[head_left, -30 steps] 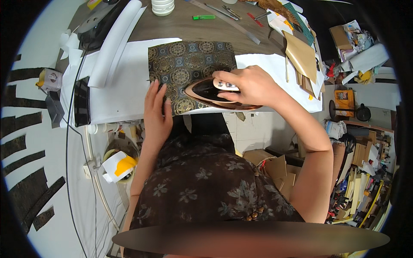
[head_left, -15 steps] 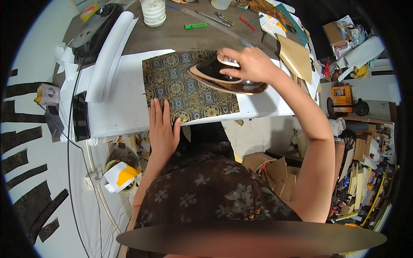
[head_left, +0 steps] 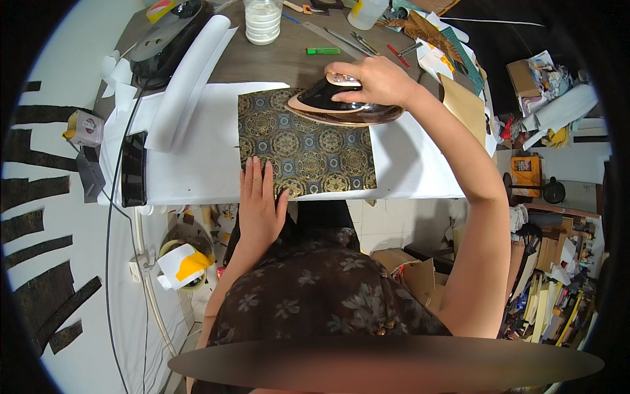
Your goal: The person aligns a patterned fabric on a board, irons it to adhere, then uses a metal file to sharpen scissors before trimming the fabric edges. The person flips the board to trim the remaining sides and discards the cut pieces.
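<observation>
A square of dark cloth [head_left: 315, 157] with gold and blue-grey medallions lies flat on white paper on the table. My right hand [head_left: 377, 84] is wrapped round the handle of a black and copper-coloured iron [head_left: 357, 115]. The iron's tip points left, over the far part of the cloth, and its heel reaches past the cloth's right edge. Whether its sole touches the cloth all along, I cannot tell. At the near left corner, my left hand [head_left: 260, 207] rests with outstretched fingers on the cloth, its palm hanging off the table edge.
Left of the cloth are a white paper roll [head_left: 190, 82] and a black tray [head_left: 134, 167]. A cable [head_left: 111, 197] runs down at the left. Behind stand a white plastic jar [head_left: 262, 23], a green cutter [head_left: 323, 50] and a metal ruler [head_left: 331, 39]. Gold paper [head_left: 462, 108] lies right.
The iron has moved toward the far edge of the cloth and slightly left over it. My left hand keeps its place on the near corner. The whole view has shifted a little.
</observation>
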The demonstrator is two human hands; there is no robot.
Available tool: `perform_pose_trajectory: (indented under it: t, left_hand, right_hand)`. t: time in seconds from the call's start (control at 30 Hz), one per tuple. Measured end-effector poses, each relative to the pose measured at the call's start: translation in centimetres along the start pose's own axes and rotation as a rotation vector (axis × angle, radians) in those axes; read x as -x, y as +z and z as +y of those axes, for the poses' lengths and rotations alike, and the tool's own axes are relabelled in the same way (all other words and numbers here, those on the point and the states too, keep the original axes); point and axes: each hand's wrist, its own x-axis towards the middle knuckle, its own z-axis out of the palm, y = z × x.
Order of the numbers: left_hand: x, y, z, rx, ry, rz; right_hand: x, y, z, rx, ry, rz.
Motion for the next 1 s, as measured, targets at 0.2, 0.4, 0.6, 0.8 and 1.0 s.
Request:
perform_pose_trajectory:
  t: [0.2,0.4,0.6,0.8,1.0]
  left_hand:
    - [0.0,-0.2,-0.2,0.059,-0.018,0.027]
    - [0.8,-0.7,-0.2,0.099,-0.010,0.125]
    - [1.3,-2.4,-0.2,0.181,-0.117,0.376]
    - [2.4,-4.3,-1.5,0.256,-0.187,0.527]
    - [3.2,-5.2,-2.2,0.329,-0.227,0.519]
  right_hand:
    - [-4.4,1.9,-0.7,0.005,-0.081,0.116]
    - [-8.4,1.1,-4.3,-0.011,0.009,0.057]
    - [-10.8,1.8,-6.5,0.001,0.075,0.097]
    - [-11.5,3.1,-9.2,-0.250,0.321,0.074]
    - [-10.2,2.4,-12.8,-1.316,0.661,0.056]
